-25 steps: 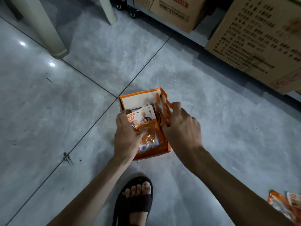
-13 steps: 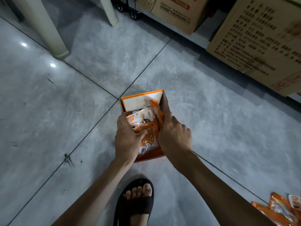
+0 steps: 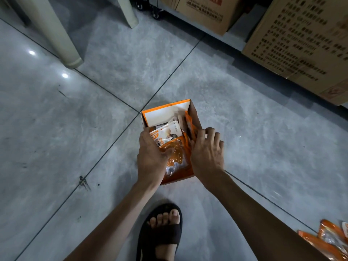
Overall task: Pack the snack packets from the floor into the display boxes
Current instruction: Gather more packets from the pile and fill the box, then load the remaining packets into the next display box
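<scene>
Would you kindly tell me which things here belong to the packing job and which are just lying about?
Job: display box, packets in it, loose packets, left hand, right hand.
Lying about: cartons, table legs, sandal.

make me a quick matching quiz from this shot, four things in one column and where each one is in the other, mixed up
Things:
1. box
2. upright packet
3. loose packets
4. sandal

Places:
A. on the floor, bottom right corner
B. at the box's right wall, pinched by the right hand
C. bottom centre, between the forearms
D. on the floor in the middle, held at its left side by the left hand

Pairs: 1-D, 2-B, 3-A, 4-C
</scene>
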Demonstrator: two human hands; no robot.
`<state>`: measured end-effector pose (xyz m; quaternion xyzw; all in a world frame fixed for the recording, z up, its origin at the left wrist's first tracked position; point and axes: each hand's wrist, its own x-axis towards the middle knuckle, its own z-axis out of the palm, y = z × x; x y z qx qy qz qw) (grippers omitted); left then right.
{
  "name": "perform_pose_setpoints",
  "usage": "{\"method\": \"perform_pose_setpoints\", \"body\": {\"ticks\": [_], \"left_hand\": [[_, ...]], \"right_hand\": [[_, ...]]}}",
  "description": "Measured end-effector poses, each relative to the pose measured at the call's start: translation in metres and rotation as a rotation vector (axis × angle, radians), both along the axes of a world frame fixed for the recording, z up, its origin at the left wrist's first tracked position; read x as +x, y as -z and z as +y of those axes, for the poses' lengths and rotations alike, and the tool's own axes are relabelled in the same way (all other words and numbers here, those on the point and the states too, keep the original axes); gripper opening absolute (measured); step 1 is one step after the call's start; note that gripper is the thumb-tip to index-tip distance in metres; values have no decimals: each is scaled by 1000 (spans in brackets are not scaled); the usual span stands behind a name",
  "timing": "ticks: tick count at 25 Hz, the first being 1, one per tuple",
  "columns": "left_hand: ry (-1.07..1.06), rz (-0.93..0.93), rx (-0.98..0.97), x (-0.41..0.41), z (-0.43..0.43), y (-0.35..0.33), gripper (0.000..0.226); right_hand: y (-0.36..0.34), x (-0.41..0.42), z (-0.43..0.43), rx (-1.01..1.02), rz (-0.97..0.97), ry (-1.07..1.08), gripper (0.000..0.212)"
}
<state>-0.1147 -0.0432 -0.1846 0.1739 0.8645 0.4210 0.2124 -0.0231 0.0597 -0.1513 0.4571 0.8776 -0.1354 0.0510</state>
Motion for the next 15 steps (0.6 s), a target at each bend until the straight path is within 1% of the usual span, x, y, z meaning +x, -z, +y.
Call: {"method": "perform_pose_setpoints", "body": {"ticks": [1, 3, 4, 6, 7, 8, 10, 12, 14, 15], "left_hand": [[-3, 4, -4, 0, 0, 0, 84], [0, 9, -8, -1, 1, 1, 84], [6, 12, -14, -2, 0, 2, 84], [18, 9, -28, -2, 0, 3, 84], [24, 12, -39, -1, 0, 1, 84], [45, 29, -64, -1, 0, -2, 86], [109, 141, -190, -2, 0, -15, 93], [166, 321, -329, -2, 4, -35, 99], [244, 467, -326, 5, 11, -65, 91], [313, 500, -297, 13, 18, -82, 85]], "right_hand": [[-1, -3, 1, -3, 21, -19, 63], [0, -7, 5, -39, 133, -50, 61], [1, -6, 7, -90, 178, -61, 64], [3, -1, 9, -219, 210, -48, 76], [2, 2, 10, -257, 224, -47, 78], [0, 5, 11, -283, 254, -45, 74], [-14, 14, 17, -296, 330, -43, 63], [-35, 35, 27, -254, 371, -54, 58], [-54, 69, 33, -239, 382, -29, 52], [-63, 89, 36, -274, 395, 23, 48]]}}
